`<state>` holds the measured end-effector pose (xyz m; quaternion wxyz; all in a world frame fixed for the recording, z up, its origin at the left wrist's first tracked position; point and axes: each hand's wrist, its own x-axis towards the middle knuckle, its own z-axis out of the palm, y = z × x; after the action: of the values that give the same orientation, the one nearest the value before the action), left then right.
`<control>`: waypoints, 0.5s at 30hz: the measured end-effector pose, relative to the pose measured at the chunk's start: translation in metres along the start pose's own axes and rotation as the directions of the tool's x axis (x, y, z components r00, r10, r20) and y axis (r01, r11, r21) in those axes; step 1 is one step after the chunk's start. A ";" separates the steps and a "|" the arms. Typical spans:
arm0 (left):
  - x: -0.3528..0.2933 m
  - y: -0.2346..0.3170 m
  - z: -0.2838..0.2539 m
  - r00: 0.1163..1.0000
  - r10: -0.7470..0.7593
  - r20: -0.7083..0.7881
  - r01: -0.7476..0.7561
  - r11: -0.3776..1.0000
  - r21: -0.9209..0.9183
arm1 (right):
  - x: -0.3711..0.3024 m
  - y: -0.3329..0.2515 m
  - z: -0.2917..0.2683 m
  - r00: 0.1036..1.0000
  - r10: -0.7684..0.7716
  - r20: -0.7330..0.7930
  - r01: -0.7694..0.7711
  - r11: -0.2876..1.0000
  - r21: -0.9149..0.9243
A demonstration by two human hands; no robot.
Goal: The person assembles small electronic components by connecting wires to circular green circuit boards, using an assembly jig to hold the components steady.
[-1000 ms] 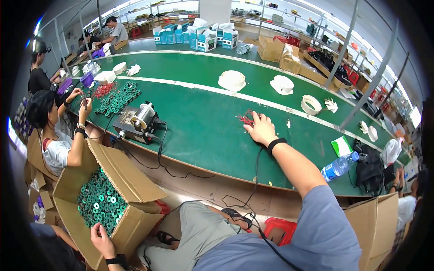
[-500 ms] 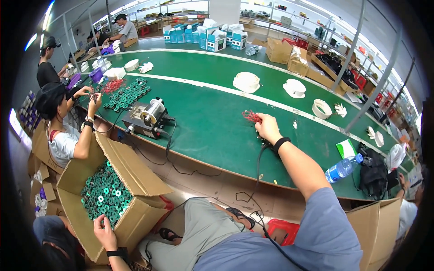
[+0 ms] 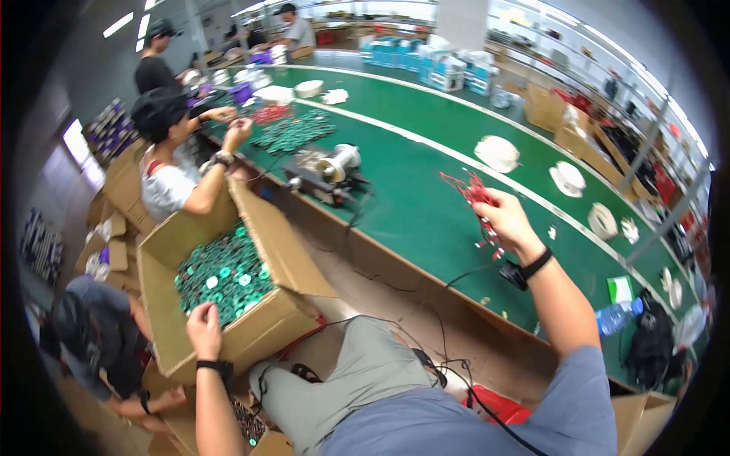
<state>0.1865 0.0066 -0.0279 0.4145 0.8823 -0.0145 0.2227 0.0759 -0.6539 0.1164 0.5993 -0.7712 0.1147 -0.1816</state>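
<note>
The right hand (image 3: 508,220) is lifting a bunch of red wires (image 3: 471,190) above the green table (image 3: 411,197). The fingers are curled closed around the bunch, so the wires are sticking out past the hand on two sides. The wires are thin and bright red, fanning out up and to the left like a spray of twigs; a few more are hanging down below the palm, ending in small pale tips. They are being held in the air over the near part of the table, not resting on it. A black wristband (image 3: 532,266) is sitting on the right wrist.

The left hand (image 3: 204,328) is resting on the near edge of a cardboard box (image 3: 266,319), just beside the person's knee. Its fingers are bent loosely over the rim, and I cannot tell whether it is gripping anything but the cardboard. The box is filled with small round green discs (image 3: 224,273), some showing a white middle.

Further left on the table a small machine with a silver drum (image 3: 331,167) is standing, with a black cable running off it. Beyond it a heap of the same green discs is lying in front of a seated co-worker in a white shirt (image 3: 171,182), whose hands are raised close together.
</note>
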 end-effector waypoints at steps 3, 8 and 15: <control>0.000 0.039 0.020 0.998 -0.062 0.019 0.062 0.998 -0.004 | -0.027 -0.034 0.020 0.988 0.072 0.139 -0.086 0.991 0.104; -0.005 0.041 0.006 0.990 -0.138 -0.029 0.131 0.976 -0.171 | -0.055 -0.097 0.095 0.893 0.145 0.426 -0.209 0.972 0.106; -0.021 0.056 -0.031 0.955 -0.289 -0.066 0.191 0.770 -0.609 | -0.052 -0.183 0.218 0.622 0.160 0.766 -0.113 0.987 -0.114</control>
<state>0.1436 -0.0101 0.0211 0.6955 0.6812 0.0615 0.2201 0.1126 -0.3940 0.2385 0.5812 -0.7796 -0.0898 0.2153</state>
